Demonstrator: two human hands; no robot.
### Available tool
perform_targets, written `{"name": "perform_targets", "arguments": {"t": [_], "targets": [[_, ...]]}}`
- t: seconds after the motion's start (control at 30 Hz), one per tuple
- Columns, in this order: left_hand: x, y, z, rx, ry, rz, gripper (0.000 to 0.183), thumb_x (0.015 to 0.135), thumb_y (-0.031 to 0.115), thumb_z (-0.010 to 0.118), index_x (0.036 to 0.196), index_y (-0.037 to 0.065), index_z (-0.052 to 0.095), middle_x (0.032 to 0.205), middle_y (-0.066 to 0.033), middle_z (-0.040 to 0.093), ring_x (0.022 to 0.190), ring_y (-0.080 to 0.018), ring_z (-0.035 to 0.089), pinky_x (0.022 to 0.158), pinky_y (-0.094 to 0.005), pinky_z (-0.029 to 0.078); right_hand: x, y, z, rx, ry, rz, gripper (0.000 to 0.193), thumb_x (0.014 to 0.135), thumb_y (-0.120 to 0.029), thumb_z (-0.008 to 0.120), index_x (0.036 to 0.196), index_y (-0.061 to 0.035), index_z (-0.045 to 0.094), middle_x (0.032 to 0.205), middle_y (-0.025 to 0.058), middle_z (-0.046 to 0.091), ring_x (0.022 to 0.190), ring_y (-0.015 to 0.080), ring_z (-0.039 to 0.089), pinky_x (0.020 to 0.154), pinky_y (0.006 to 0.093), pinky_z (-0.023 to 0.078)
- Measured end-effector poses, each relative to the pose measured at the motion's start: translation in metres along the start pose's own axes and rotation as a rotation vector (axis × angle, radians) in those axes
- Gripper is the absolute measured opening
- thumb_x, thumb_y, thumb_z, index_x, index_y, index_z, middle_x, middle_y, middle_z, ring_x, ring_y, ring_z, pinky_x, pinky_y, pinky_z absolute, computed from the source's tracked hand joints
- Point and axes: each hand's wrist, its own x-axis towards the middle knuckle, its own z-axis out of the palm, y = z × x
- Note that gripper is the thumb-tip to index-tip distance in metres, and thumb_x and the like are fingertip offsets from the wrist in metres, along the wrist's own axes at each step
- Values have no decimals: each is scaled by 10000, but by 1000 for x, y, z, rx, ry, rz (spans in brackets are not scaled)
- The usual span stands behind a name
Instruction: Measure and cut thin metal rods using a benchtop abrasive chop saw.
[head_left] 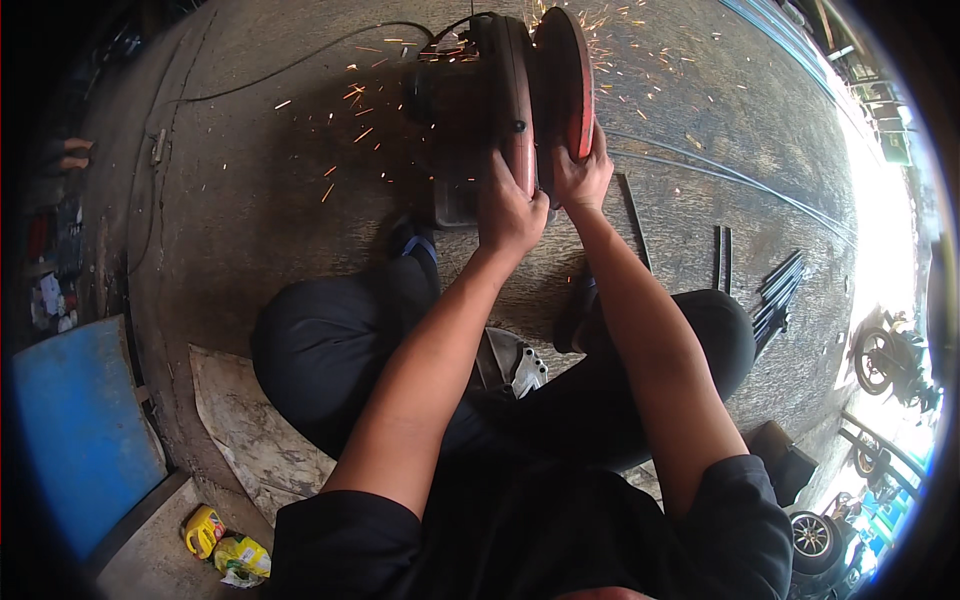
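Observation:
A power cutting machine with a dark body stands on the floor ahead of me, throwing orange sparks to both sides. My left hand is closed round the lower end of its curved red housing. Just right of it is a round, dark-faced part with a red rim. My right hand grips the lower edge of that round part, its fingers wrapped behind. The two hands nearly touch at the wrists. Where the sparks start is hidden behind the housing.
Thin long rods lie at right, with a dark bar, short bars and a stack of cut bars. A cable runs left. A metal piece lies between my legs. A blue panel and yellow container are left.

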Motion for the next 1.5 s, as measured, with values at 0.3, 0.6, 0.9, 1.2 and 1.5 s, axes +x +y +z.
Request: {"name": "perform_targets", "arguments": {"t": [0.3,0.6,0.9,1.2,1.5], "targets": [[0,-4,2,-12,-28,-42,766,712,53,679,1342,-113,276,1199,-353,495,1095,-477,528,946,-465,442,0,3,1,-8,9,-27,584,742,-236,680,1267,-45,510,1023,225,650,895,415,636,762,446,518],[-1,-2,2,29,10,9,767,711,67,680,1338,-119,280,1200,-356,493,1083,-483,532,941,-469,443,0,2,1,10,11,-25,584,739,-243,679,1270,-65,515,970,229,657,869,417,637,744,449,515],[1,-1,2,37,32,36,753,715,57,664,1339,-110,277,1149,-359,521,1038,-489,554,899,-482,467,0,1,0,1,19,-19,588,741,-247,684,1266,-47,514,980,234,657,874,417,638,752,444,517],[-1,1,2,-3,-37,-88,753,715,50,656,1351,-86,278,1140,-359,527,1037,-493,556,890,-489,469,-1,1,-1,10,24,8,578,739,-236,684,1268,-70,518,1037,221,651,922,414,632,774,445,519],[1,-1,4,18,17,-27,709,708,40,652,1319,-79,312,1107,-346,540,1008,-498,559,872,-499,466,0,-3,-3,16,-5,31,579,739,-235,686,1269,-75,517,1038,209,653,925,405,634,776,446,517]]}}
